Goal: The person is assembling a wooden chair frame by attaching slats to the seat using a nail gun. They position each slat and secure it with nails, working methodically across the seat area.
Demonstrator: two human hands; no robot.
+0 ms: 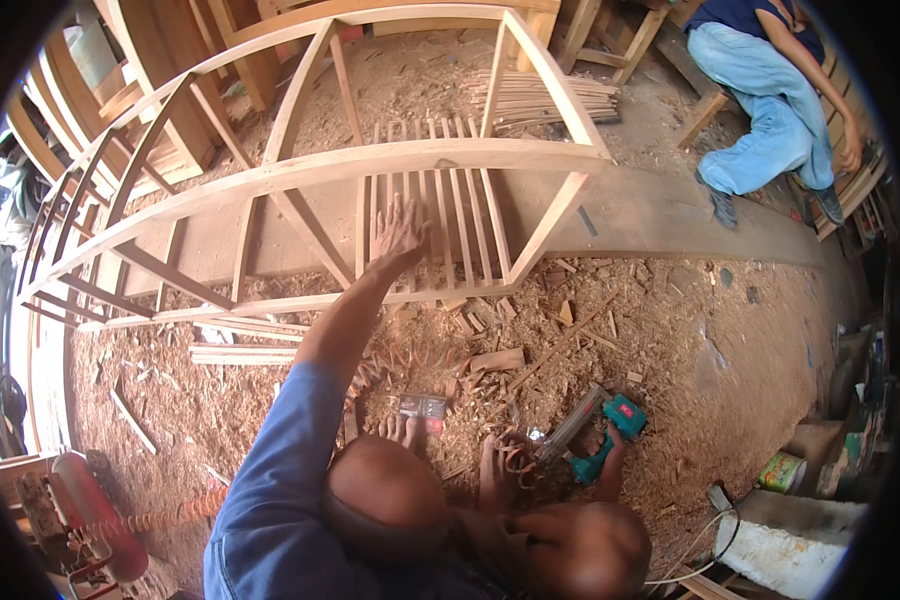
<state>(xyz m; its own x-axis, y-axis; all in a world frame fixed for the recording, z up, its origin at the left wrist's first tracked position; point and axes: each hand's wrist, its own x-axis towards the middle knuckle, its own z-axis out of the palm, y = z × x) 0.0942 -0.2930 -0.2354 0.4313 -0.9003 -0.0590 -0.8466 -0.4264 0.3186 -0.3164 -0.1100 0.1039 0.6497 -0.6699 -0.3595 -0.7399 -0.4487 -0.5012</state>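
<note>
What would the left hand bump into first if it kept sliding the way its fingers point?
The left hand lies on the thin slats; going on, it would probably meet the long curved rail.

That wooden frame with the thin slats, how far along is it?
The wooden frame stands assembled, and one bay holds a row of thin slats. In hand: the left hand presses on those slats, while the right hand grips a green nail gun on the floor. Left: the other bays are open, and spare slats lie behind.

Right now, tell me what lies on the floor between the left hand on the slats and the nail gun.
In the head view: sawdust, wood offcuts and a small box between left hand and nail gun.
</note>
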